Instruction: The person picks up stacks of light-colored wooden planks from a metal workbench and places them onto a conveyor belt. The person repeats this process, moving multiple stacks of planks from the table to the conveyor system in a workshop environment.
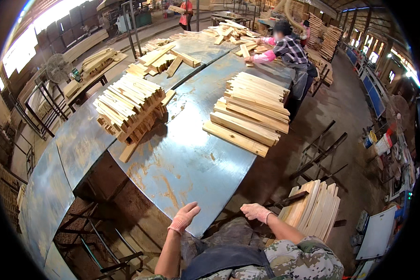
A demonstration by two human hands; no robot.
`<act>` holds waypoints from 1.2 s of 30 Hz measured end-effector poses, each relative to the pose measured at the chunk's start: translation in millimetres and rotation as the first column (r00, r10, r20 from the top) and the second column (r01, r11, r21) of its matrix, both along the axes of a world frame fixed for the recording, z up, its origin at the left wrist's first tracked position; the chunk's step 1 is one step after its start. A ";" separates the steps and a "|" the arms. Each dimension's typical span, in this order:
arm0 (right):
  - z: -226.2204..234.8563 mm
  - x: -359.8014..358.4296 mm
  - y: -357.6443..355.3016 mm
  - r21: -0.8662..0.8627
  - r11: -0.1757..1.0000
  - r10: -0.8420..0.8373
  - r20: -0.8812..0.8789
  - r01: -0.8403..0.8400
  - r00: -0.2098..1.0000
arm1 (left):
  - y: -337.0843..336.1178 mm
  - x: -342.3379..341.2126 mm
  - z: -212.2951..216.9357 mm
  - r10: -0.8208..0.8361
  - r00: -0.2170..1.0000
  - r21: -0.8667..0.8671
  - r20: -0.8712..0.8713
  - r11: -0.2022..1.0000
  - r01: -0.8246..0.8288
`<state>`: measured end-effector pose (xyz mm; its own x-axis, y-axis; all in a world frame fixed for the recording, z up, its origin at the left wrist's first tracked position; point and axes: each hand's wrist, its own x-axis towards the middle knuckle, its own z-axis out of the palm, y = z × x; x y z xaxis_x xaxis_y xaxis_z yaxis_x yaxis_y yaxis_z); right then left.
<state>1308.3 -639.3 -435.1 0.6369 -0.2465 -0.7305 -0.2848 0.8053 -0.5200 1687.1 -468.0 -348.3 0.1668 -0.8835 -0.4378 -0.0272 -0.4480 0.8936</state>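
Note:
My left hand, in a pale pinkish glove, is over the near corner of the metal-topped table. Its fingers stretch forward and it holds nothing I can see. To the right, off the table's edge, my right hand wears a similar glove; its fingers are curled in and no object shows in them. Ahead on the tabletop lies a row of pale wooden boards, closest to the right edge. Left of it rises a high stack of wooden strips. More long boards lie beside my right forearm.
Another person in a checked shirt and pink sleeves reaches over the table's far right side, near loose wood pieces. Dark metal bars jut out right of the table. A gap with metal framing opens at the left. Buckets stand farther right.

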 end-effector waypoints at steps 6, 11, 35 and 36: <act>69.2 6.9 -156.1 -0.396 0.918 -0.055 -0.132 -0.002 0.990 | -176.7 -41.3 36.8 -0.106 0.929 -0.097 -0.355 0.992 0.076; 76.7 -2.4 -353.3 -0.848 0.515 -0.239 -0.279 -0.122 0.930 | -353.2 -113.2 28.6 -0.068 0.818 -0.060 -0.571 0.997 0.041; 105.4 15.5 -740.7 -0.437 0.162 0.166 -0.872 -0.885 0.461 | -694.3 -251.1 -89.9 0.766 0.248 0.650 -0.593 0.638 -0.413; 97.3 13.4 -739.1 -0.468 0.186 0.170 -0.850 -0.864 0.498 | -694.1 -250.3 -85.8 0.767 0.229 0.651 -0.600 0.634 -0.417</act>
